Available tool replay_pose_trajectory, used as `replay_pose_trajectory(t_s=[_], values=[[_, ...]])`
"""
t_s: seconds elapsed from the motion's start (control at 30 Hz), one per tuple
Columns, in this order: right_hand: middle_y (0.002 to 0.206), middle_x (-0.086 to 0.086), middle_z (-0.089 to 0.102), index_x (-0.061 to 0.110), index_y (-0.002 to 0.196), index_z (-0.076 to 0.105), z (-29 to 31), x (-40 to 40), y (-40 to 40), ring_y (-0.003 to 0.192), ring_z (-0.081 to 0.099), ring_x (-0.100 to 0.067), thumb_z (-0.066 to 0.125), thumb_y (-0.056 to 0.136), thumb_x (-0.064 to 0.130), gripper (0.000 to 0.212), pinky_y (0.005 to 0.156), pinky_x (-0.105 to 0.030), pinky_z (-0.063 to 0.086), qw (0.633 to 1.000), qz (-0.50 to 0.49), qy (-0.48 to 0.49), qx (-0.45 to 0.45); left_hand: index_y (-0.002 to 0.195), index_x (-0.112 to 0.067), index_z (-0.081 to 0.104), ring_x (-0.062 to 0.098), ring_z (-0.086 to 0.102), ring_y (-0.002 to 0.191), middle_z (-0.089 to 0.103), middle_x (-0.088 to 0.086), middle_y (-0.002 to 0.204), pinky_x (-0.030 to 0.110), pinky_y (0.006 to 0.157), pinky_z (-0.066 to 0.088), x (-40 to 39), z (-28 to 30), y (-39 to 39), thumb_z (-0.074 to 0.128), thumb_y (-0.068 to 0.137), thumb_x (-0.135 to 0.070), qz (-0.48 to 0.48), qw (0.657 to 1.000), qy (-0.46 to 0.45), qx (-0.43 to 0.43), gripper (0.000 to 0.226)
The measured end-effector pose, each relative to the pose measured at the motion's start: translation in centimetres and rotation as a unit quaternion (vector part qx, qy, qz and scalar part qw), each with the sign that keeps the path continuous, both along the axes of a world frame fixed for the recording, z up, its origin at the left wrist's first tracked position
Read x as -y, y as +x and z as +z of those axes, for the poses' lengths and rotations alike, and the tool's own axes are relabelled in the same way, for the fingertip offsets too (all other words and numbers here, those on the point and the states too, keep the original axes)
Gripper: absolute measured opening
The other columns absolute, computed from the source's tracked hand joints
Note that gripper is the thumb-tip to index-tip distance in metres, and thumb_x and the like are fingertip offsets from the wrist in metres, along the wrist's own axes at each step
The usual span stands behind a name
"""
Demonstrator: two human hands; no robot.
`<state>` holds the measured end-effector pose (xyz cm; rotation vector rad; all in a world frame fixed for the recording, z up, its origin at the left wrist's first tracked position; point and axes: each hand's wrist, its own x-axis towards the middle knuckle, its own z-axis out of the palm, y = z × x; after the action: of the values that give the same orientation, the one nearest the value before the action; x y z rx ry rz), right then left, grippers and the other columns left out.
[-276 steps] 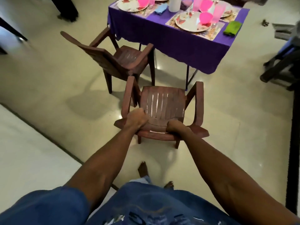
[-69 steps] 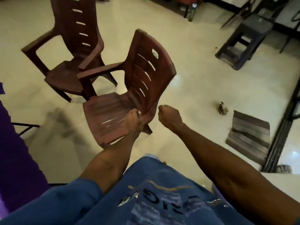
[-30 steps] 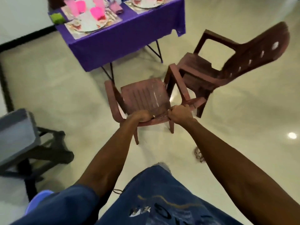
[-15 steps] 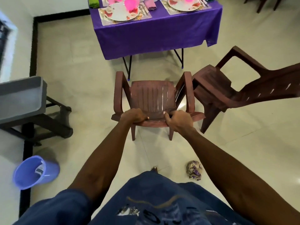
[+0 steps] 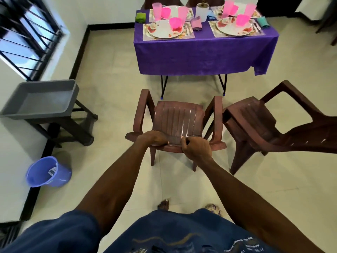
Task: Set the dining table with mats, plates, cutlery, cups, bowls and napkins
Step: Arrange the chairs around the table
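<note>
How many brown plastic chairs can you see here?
2 for certain: one chair held by its backrest, facing the purple table, and a second chair to its right. Dark shapes behind the table may be more.

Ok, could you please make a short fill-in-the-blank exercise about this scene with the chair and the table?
1. Both hands, the left hand and the right hand, grip the top of the back of a brown plastic ____.
2. The cloth over the dining table is ____ in colour.
3. The cups standing on the plates are ____.
4. Beside the wall on the left, a blue ____ stands on the floor.

Missing words: chair; purple; pink; bucket
</note>
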<state>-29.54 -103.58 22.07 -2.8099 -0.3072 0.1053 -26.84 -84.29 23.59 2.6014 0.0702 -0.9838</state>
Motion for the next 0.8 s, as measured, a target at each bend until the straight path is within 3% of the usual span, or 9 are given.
replay_pose_trajectory(t_s=[0.13,0.23,0.3,0.37,0.47,0.53,0.63,0.7,0.8], values=[[0.058,0.000,0.057,0.013,0.065,0.064,0.4,3.0,1.8,0.054,0.054,-0.019,0.040,0.098,0.045,0.052,0.059,-0.028,0.044,0.999,0.030,0.002,0.017,0.105,-0.014,0.064,0.020,0.056,0.090,0.059,0.003,0.094,0.035,0.080,0.041,2.9,-0.3,-0.3,0.040,0.097,-0.057,0.038,0.996,0.041,0.065,0.050],[0.062,-0.004,0.063,0.012,0.065,0.065,0.0,5.5,3.8,0.058,0.059,-0.023,0.037,0.096,0.047,0.054,0.062,-0.031,0.051,0.999,0.038,-0.003,0.012,0.093,-0.014,0.068,0.021,0.062,0.082,0.065,0.004,0.085,0.035,0.076,0.046,5.5,-0.7,-0.5,0.034,0.096,-0.063,0.106,0.982,0.051,0.151,0.060],[0.063,-0.004,0.061,0.012,0.064,0.064,0.1,7.3,5.5,0.061,0.060,-0.025,0.038,0.096,0.046,0.053,0.063,-0.031,0.049,0.999,0.045,0.004,0.014,0.090,-0.016,0.070,0.022,0.064,0.084,0.067,0.004,0.081,0.038,0.086,0.046,7.1,-1.0,-1.1,0.027,0.099,-0.060,0.121,0.964,0.058,0.231,0.062],[0.065,-0.004,0.060,0.011,0.067,0.065,0.4,8.8,7.0,0.065,0.061,-0.026,0.038,0.097,0.045,0.053,0.066,-0.032,0.045,0.999,0.050,0.006,0.016,0.095,-0.018,0.072,0.022,0.064,0.096,0.071,0.003,0.087,0.044,0.107,0.033,8.5,-1.8,-2.3,0.021,0.102,-0.052,0.117,0.943,0.085,0.300,0.061],[0.065,-0.004,0.064,0.011,0.068,0.069,-0.4,9.6,8.0,0.074,0.063,-0.023,0.029,0.097,0.050,0.064,0.091,-0.041,0.042,0.997,0.027,-0.033,0.057,0.098,-0.020,0.070,0.023,0.054,0.116,0.070,0.001,0.104,0.052,0.117,0.015,10.5,-2.7,-3.8,0.020,0.103,-0.043,0.164,0.903,0.136,0.372,0.055],[0.072,-0.003,0.070,0.013,0.071,0.073,-1.2,9.4,7.4,0.091,0.063,-0.024,0.021,0.096,0.057,0.073,0.108,-0.048,0.028,0.995,-0.045,-0.053,0.069,0.101,-0.020,0.069,0.026,0.044,0.128,0.065,0.002,0.116,0.057,0.117,0.005,11.1,-3.2,-3.8,0.021,0.102,-0.040,0.196,0.892,0.149,0.379,0.051],[0.089,0.000,0.073,0.014,0.082,0.077,-1.6,9.2,7.0,0.114,0.053,-0.029,0.016,0.094,0.063,0.078,0.112,-0.054,0.014,0.988,-0.131,-0.063,0.046,0.099,-0.020,0.068,0.031,0.035,0.138,0.059,0.006,0.126,0.062,0.114,-0.005,11.5,-3.4,-3.3,0.023,0.100,-0.037,0.221,0.886,0.151,0.378,0.048],[0.087,-0.001,0.073,0.015,0.081,0.077,-1.5,9.0,7.3,0.115,0.053,-0.028,0.016,0.093,0.064,0.079,0.111,-0.056,0.013,0.988,-0.139,-0.057,0.042,0.096,-0.019,0.067,0.032,0.032,0.139,0.059,0.007,0.127,0.064,0.112,-0.007,11.2,-3.6,-3.1,0.022,0.098,-0.035,0.209,0.887,0.162,0.378,0.048],[0.076,-0.002,0.071,0.015,0.072,0.075,-1.7,9.0,8.3,0.107,0.059,-0.024,0.017,0.094,0.064,0.079,0.111,-0.055,0.023,0.992,-0.110,-0.030,0.059,0.091,-0.019,0.067,0.031,0.033,0.139,0.062,0.005,0.123,0.065,0.111,-0.008,11.0,-3.7,-2.3,0.024,0.097,-0.033,0.214,0.885,0.167,0.378,0.046]])
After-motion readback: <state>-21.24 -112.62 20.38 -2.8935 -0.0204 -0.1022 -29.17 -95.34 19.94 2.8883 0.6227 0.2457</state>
